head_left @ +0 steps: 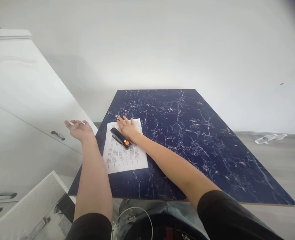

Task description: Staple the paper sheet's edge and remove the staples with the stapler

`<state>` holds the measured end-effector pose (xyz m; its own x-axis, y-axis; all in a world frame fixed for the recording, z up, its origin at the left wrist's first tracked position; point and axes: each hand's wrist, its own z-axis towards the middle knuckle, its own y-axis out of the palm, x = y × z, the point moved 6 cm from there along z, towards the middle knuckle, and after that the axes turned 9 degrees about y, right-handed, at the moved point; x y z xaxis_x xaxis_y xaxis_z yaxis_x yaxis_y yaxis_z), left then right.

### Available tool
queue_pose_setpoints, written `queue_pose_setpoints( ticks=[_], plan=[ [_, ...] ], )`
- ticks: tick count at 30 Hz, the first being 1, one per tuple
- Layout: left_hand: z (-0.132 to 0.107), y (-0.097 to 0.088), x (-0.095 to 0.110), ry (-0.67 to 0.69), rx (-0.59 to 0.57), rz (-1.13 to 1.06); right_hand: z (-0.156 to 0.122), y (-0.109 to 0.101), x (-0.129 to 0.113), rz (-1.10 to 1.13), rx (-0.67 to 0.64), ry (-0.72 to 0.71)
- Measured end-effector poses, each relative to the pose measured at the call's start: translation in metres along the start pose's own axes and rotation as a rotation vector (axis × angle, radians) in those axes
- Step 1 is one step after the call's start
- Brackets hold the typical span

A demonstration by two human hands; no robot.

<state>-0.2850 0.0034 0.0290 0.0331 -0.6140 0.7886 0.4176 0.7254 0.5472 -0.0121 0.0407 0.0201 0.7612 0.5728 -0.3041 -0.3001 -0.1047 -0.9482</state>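
A printed white paper sheet (121, 153) lies near the left edge of a dark blue marbled tabletop (187, 133). A black stapler with an orange end (121, 138) rests on the sheet. My right hand (128, 127) lies flat on the sheet's far end, fingers spread, just right of the stapler. My left hand (79, 128) hovers off the table's left edge, palm up, fingers apart, holding nothing.
A white cabinet (20, 96) with dark handles (58, 135) stands at the left. An open white drawer (35, 208) is at the lower left. A crushed plastic bottle (269, 138) lies on the grey floor at the right. A white wall is behind.
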Motion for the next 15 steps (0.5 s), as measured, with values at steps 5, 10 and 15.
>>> queue_pose_setpoints(
  ticks=[5,10,15],
  plan=[
    [-0.012,0.008,-0.001,-0.106,0.105,-0.191,-0.063,-0.017,0.046,-0.026,-0.005,0.005],
    [-0.030,0.041,-0.011,-0.176,0.003,-0.292,-0.124,-0.033,0.124,-0.099,-0.020,0.147],
    [-0.093,0.104,-0.006,-0.131,-0.412,-0.214,-0.156,-0.088,0.158,-0.028,0.071,0.174]
  ],
)
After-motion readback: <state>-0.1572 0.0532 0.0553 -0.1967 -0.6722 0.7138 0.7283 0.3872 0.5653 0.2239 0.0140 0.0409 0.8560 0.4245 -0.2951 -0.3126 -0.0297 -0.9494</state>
